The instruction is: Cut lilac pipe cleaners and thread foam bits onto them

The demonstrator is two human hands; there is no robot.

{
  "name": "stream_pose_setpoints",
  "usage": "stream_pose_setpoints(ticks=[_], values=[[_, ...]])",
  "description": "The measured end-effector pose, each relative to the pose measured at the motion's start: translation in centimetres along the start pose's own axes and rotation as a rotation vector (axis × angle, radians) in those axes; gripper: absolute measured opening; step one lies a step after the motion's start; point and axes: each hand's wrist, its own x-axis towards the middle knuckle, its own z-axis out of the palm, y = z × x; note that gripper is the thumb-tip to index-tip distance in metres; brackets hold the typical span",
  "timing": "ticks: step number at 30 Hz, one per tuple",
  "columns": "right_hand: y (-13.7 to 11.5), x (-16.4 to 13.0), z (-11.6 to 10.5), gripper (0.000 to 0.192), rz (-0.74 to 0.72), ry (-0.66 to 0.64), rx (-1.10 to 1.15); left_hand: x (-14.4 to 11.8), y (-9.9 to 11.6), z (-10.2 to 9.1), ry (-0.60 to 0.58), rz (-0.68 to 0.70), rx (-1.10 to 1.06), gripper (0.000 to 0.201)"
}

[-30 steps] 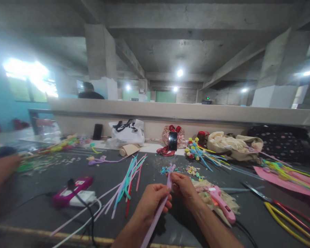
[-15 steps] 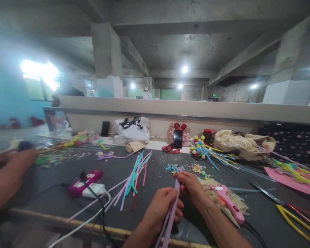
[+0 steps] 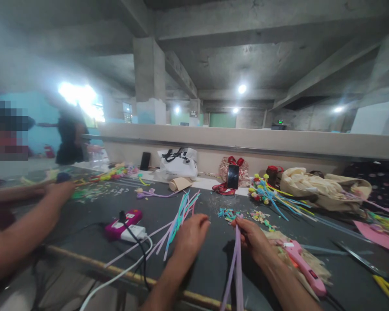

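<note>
My right hand pinches the top ends of a bundle of lilac pipe cleaners that hang down toward me over the dark table. My left hand has its fingers stretched out empty toward a loose fan of blue, pink and lilac pipe cleaners lying on the table, close to their near ends. A pink glue gun lies on crumpled beige paper just right of my right wrist.
A pink and white power strip with cables sits at left. A co-worker's arm reaches over the table at far left. A phone, white bag, flower stems and cloth bag line the back.
My left hand has let go of the lilac bundle and moved left toward the loose pipe cleaners. My right hand still holds the bundle. The view has swung left.
</note>
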Motion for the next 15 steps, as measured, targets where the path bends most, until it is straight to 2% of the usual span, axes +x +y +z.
stream_pose_setpoints(ticks=[2,4,9,12,15], values=[[0.1,0.0,0.0,0.033,0.006,0.002,-0.027,2.0,-1.2,-1.9,0.156,-0.071,0.192,0.029],[0.3,0.0,0.1,0.033,0.01,0.004,-0.05,3.5,-2.7,-3.0,0.208,-0.137,0.337,0.026],[0.5,-0.1,0.5,0.034,0.007,0.016,-0.092,5.1,-5.8,-2.5,0.128,-0.246,0.498,0.026],[0.4,-0.2,0.6,0.035,0.009,0.02,-0.116,5.8,-6.7,-2.4,0.097,-0.261,0.497,0.025],[0.3,-0.2,0.6,0.035,0.015,0.019,-0.136,6.5,-7.0,-3.0,0.117,-0.249,0.445,0.025]])
